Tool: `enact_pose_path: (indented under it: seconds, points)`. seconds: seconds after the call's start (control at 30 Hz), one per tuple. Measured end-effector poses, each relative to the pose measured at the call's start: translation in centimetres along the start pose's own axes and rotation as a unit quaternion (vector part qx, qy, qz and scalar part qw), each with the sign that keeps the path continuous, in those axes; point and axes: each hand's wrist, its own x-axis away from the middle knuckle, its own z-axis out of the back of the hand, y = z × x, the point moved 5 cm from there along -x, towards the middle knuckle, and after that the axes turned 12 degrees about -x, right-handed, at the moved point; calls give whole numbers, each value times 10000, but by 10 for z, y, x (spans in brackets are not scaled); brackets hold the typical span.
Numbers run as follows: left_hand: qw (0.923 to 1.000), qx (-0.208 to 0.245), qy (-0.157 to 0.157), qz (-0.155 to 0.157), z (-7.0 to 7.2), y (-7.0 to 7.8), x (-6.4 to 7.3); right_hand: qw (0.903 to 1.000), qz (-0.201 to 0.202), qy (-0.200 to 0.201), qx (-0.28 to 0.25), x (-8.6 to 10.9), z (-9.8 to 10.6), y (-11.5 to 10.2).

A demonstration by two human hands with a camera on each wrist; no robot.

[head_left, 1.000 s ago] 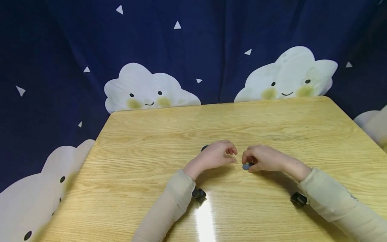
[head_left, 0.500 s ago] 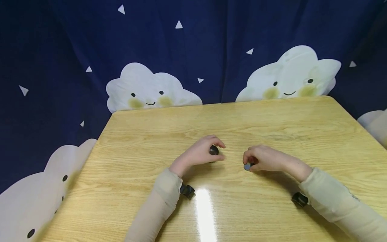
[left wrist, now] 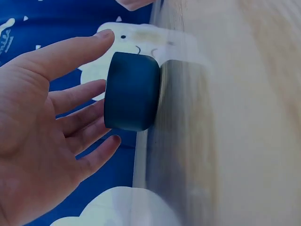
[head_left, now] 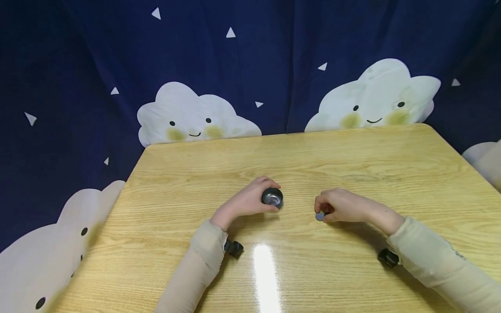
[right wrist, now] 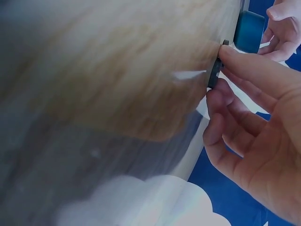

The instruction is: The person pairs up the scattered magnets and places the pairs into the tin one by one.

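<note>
A small round cup, dark teal outside with a shiny metallic inside, stands upright on the table in the head view. My left hand is around it, thumb on the near side and fingers on the far side. In the left wrist view the thumb stands apart from the cup, and the fingers are spread loosely by its rim. My right hand pinches a small flat grey-blue disc between thumb and fingertips, low at the tabletop. Part of this disc is hidden by the thumb.
The light wood-grain table reaches back to a dark blue curtain printed with smiling clouds. A black wrist camera sits under the left sleeve and another black camera under the right one. A bright light reflection lies between the forearms.
My left hand has moved left from near the right hand, bringing the cup, at first mostly hidden behind it, between its fingers and thumb. The right hand stays almost still with the disc.
</note>
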Motion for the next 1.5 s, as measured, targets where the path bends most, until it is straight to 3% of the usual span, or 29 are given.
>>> enact_pose_path:
  seconds: [0.23,0.57,1.5]
  points:
    - [9996,226,-44,143,-2,-7,4,10000,-19,-36,75,0,-1,-3]
    - [9993,164,-140,297,0,-11,9,9998,-151,-73,139,1,-1,-5]
    - [9986,358,-125,365,-1,-15,7,9994,-140,20,303,-6,-2,-4]
